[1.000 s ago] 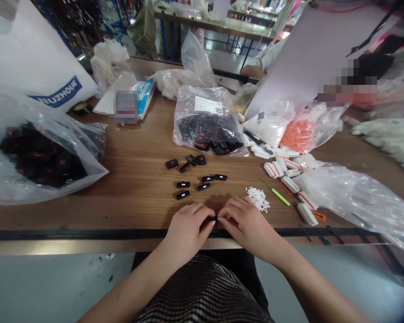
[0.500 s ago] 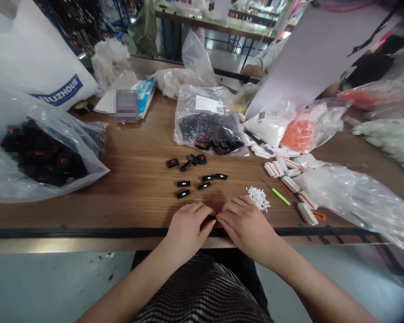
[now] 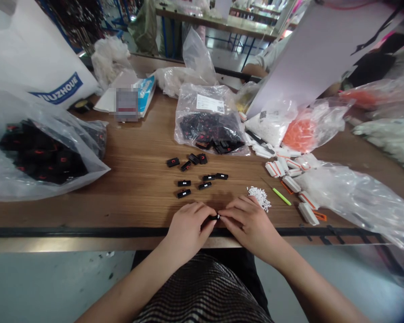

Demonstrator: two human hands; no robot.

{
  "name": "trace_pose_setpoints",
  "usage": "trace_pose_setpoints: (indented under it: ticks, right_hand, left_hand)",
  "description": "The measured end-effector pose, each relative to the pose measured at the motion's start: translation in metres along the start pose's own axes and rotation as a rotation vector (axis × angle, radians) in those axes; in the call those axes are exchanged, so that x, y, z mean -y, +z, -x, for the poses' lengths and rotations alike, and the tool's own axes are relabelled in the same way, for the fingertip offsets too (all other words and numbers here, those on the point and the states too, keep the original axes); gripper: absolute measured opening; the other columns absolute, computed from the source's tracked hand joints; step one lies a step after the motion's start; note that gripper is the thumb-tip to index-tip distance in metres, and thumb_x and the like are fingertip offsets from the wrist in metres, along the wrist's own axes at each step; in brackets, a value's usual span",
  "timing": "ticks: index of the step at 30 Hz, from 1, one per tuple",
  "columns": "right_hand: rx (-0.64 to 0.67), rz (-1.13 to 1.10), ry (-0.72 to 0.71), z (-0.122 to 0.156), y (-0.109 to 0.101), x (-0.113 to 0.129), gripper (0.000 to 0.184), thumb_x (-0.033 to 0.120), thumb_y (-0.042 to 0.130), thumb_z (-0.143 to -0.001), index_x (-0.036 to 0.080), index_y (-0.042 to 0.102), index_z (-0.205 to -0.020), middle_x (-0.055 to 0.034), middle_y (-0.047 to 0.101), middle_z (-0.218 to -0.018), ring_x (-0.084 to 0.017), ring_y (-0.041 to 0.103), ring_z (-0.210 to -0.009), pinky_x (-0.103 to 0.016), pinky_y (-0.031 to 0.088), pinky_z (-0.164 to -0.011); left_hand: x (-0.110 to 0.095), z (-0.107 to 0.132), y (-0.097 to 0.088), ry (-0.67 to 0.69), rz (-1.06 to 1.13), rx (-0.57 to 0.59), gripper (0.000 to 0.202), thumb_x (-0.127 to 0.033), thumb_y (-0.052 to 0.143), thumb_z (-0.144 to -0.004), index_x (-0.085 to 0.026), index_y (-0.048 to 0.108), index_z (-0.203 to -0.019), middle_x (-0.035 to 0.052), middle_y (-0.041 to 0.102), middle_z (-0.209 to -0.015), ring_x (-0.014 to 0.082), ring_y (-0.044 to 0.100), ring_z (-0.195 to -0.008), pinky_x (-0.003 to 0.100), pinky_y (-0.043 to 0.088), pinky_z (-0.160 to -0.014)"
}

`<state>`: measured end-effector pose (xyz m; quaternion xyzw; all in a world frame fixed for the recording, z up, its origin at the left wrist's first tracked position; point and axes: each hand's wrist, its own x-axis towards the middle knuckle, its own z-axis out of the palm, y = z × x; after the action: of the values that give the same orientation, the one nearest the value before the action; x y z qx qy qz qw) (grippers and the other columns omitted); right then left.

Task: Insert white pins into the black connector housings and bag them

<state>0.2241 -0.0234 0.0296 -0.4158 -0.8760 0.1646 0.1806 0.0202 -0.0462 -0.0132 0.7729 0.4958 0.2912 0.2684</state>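
My left hand [image 3: 187,226] and my right hand [image 3: 248,221] meet at the near edge of the wooden table [image 3: 138,188]. Together they pinch a small black clip part [image 3: 214,217], fingers curled round it; a tiny white bit shows at its right end. Several loose black clips [image 3: 195,172] lie just beyond my hands. A small heap of white pellets [image 3: 260,196] sits right of them, close to my right hand, beside a green stick [image 3: 282,196].
A clear bag of black parts [image 3: 210,128] lies at centre back, a bigger one [image 3: 40,152] at left. White and orange pieces [image 3: 291,177], an orange-filled bag [image 3: 305,130] and loose plastic sheeting [image 3: 353,197] crowd the right. A white sack [image 3: 37,63] stands back left.
My hands stay together at the table edge; my fingers shifted slightly on the black part, which now shows between the fingertips with a white bit at its end.
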Motion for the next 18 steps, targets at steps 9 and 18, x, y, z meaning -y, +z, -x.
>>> trace_pose_setpoints:
  ticks: [9,18]
  right_hand:
    - [0.025,-0.003,0.03,-0.01,0.001,0.001,0.013,0.019,0.063,-0.09,0.02,0.069,-0.079,-0.0012,0.066,-0.078,-0.018,0.057,-0.079,-0.035,0.037,-0.078]
    - [0.113,0.002,0.026,-0.015,-0.003,0.006,0.015,0.014,0.059,-0.086,0.019,0.066,-0.074,0.0,0.063,-0.074,-0.016,0.056,-0.075,-0.034,0.036,-0.078]
  left_hand:
    - [-0.004,-0.002,-0.002,-0.001,0.002,0.011,0.006,-0.017,0.066,-0.09,-0.021,0.065,-0.094,0.0015,0.069,-0.093,0.0219,0.063,-0.087,0.039,0.05,-0.081]
    - [-0.004,-0.002,-0.002,0.01,0.011,0.009,0.009,-0.016,0.068,-0.089,-0.021,0.064,-0.094,0.0006,0.069,-0.093,0.0215,0.063,-0.087,0.038,0.05,-0.08]
